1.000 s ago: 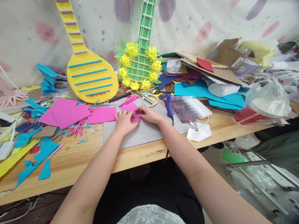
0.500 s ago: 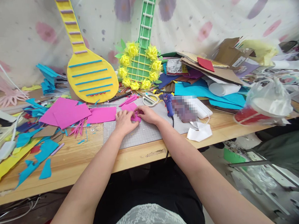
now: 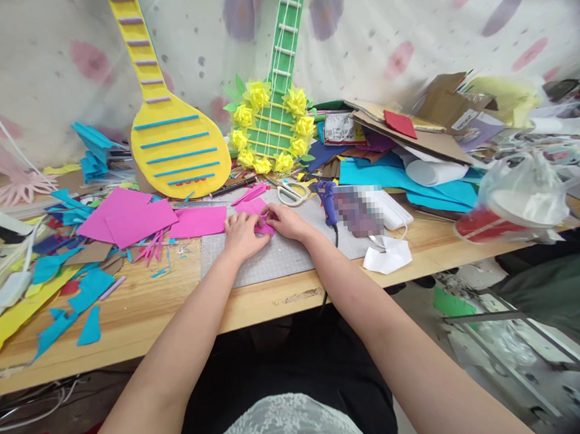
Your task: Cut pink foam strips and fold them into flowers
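Note:
My left hand (image 3: 245, 236) and my right hand (image 3: 286, 222) are close together over a grey cutting mat (image 3: 292, 255). Their fingers are bent and closed on the near edge of a piece of pink craft paper (image 3: 253, 207), which looks folded or rolled between the fingertips. Part of that edge is hidden by the fingers. Just left of my left hand lies a flat pink sheet (image 3: 199, 222). Thin pink strips (image 3: 250, 193) lie behind the hands. White-handled scissors (image 3: 293, 192) and a blue glue gun (image 3: 327, 201) lie beyond my right hand.
A yellow paper lute (image 3: 180, 148) and a green guitar shape with yellow flowers (image 3: 278, 123) lean on the back curtain. More pink sheets (image 3: 140, 219) and blue scraps (image 3: 90, 288) lie left. Stacked cardboard (image 3: 412, 131) and a bagged red-and-white tub (image 3: 487, 221) stand right.
The hands keep almost the same place, with the fingers still on the pink paper's near edge. The whole view has shifted very slightly.

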`<action>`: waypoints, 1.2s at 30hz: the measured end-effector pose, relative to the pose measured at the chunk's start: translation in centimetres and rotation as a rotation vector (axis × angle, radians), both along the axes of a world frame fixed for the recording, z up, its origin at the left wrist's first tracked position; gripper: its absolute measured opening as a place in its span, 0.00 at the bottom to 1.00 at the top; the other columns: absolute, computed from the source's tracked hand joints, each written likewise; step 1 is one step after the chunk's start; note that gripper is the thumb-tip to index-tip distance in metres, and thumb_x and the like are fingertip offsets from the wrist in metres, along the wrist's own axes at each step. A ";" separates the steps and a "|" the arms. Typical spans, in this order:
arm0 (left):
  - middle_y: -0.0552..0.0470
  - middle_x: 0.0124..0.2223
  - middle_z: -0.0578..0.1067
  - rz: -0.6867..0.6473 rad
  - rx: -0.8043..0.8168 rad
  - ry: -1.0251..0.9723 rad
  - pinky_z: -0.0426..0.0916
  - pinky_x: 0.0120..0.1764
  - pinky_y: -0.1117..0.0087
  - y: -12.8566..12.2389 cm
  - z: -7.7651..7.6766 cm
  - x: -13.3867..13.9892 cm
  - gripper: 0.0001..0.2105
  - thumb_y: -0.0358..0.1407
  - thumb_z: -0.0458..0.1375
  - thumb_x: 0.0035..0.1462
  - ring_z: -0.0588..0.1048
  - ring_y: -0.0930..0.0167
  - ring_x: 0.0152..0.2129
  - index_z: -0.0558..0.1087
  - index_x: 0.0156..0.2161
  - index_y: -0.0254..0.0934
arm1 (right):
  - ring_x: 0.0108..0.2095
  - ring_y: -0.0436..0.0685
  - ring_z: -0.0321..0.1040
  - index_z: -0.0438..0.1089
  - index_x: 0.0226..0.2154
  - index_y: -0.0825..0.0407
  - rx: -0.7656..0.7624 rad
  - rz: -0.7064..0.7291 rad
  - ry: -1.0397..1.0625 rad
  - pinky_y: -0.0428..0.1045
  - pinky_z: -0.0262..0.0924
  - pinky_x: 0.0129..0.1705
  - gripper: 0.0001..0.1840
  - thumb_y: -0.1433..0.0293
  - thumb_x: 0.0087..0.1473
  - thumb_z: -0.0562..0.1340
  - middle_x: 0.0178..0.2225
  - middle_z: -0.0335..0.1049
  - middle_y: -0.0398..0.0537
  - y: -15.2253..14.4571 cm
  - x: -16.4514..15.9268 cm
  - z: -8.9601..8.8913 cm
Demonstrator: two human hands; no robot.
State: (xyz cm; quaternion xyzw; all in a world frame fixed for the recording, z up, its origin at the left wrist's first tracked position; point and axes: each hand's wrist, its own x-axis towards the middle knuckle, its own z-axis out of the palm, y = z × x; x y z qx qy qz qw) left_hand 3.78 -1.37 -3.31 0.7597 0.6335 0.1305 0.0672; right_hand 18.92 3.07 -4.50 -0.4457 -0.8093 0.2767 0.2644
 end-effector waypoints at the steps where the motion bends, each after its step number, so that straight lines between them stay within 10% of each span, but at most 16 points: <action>1: 0.46 0.44 0.69 0.000 -0.002 0.003 0.54 0.51 0.57 0.0 0.0 0.0 0.14 0.47 0.56 0.48 0.63 0.57 0.47 0.70 0.37 0.42 | 0.32 0.49 0.63 0.65 0.39 0.54 0.003 -0.002 -0.004 0.46 0.56 0.39 0.15 0.80 0.47 0.55 0.29 0.68 0.42 0.0 0.0 0.0; 26: 0.46 0.42 0.71 0.059 0.042 0.039 0.54 0.51 0.56 0.4 -0.5 0.5 0.13 0.47 0.52 0.53 0.64 0.58 0.47 0.72 0.38 0.43 | 0.30 0.50 0.61 0.65 0.38 0.53 0.021 -0.011 -0.022 0.47 0.55 0.40 0.14 0.80 0.47 0.55 0.26 0.66 0.40 -0.6 -0.2 0.5; 36: 0.46 0.41 0.71 0.072 0.028 0.021 0.53 0.52 0.56 0.4 -0.2 0.7 0.13 0.48 0.53 0.52 0.65 0.57 0.46 0.71 0.35 0.43 | 0.44 0.56 0.62 0.63 0.47 0.54 0.156 -0.013 -0.144 0.55 0.53 0.51 0.20 0.77 0.49 0.57 0.41 0.68 0.52 0.4 1.1 1.1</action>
